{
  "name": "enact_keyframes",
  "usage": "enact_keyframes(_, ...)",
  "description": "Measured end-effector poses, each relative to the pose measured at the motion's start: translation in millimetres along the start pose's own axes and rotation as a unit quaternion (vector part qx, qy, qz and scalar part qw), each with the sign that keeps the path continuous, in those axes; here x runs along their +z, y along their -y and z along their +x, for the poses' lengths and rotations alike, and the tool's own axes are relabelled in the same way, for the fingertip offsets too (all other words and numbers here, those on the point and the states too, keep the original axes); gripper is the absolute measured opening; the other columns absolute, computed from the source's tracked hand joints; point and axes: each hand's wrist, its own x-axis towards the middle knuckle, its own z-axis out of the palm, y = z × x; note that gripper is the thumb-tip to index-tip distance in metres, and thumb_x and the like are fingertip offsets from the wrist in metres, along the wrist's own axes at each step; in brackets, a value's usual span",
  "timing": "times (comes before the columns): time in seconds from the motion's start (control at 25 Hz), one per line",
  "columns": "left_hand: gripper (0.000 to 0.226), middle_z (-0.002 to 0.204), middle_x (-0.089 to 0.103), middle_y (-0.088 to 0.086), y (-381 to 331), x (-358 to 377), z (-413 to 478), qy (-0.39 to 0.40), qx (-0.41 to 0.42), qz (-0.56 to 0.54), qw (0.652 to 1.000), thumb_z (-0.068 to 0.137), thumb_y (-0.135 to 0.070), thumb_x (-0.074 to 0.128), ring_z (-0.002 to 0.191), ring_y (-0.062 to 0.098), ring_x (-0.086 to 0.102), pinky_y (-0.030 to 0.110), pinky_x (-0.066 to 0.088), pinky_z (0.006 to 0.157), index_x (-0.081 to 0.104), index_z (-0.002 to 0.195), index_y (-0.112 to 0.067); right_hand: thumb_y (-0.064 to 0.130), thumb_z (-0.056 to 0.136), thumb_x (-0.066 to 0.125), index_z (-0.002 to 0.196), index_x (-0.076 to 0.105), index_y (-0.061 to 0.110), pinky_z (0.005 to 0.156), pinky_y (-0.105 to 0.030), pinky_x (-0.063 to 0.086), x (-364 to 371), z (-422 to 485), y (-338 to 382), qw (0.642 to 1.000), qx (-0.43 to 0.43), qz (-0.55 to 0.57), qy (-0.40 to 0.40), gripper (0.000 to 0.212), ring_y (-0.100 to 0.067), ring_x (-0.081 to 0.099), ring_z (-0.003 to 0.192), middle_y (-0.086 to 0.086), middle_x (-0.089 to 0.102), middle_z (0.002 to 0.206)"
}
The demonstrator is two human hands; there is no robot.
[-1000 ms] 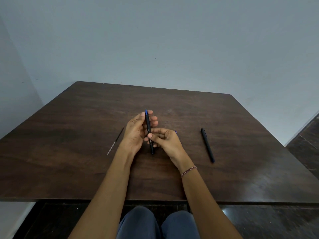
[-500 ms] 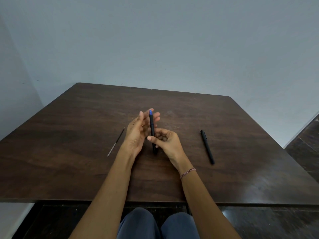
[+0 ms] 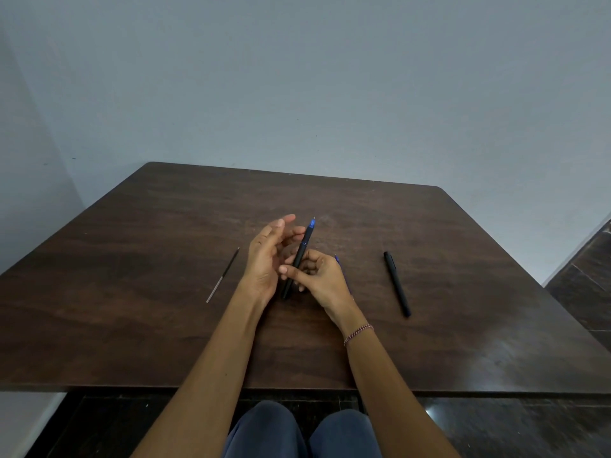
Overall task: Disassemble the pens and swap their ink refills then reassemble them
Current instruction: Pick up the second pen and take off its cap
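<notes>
My right hand (image 3: 319,276) pinches a black pen with a blue tip (image 3: 301,252) at its middle, tip pointing away and slightly right. A bit of something blue shows behind that hand. My left hand (image 3: 267,256) is beside the pen with fingers spread, apparently off the barrel. A loose ink refill (image 3: 222,276), dark at the far end and pale at the near end, lies on the table to the left. A second black pen (image 3: 396,283) lies on the table to the right.
The dark wooden table (image 3: 463,342) fills the view, with a plain wall behind it. A dark tiled floor shows at the right, and my knees sit below the near edge.
The pen has tilted so its blue tip points up and to the right. My left hand's fingers have opened away from the barrel; the right hand keeps its grip.
</notes>
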Motion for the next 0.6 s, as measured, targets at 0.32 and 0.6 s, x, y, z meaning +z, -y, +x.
enact_keyframes(0.32, 0.025, 0.093, 0.074, 0.002, 0.4, -1.3, -0.6, 0.032, -0.005, 0.012, 0.999, 0.094, -0.004, 0.048, 0.085, 0.013, 0.069, 0.024, 0.057, 0.073, 0.064, 0.111, -0.012, 0.023, 0.082, 0.073, 0.098, 0.071, 0.016, 0.052, -0.019, 0.044, -0.3, 0.2, 1.4, 0.999, 0.003, -0.027, 0.026, 0.018, -0.011, 0.055, 0.058, -0.002, 0.068, 0.068)
enact_keyframes(0.6, 0.03, 0.081, 0.066, -0.002, -0.3, -3.4, 1.1, -0.02, 0.027, 0.014, 0.999, 0.079, 0.001, 0.066, 0.07, 0.014, 0.062, 0.024, 0.055, 0.064, 0.062, 0.104, -0.016, 0.026, 0.085, 0.07, 0.094, 0.071, 0.019, 0.052, -0.014, 0.041, -0.3, -1.0, 3.5, 0.999, -0.006, -0.039, 0.031, 0.012, -0.011, 0.058, 0.061, -0.003, 0.067, 0.066)
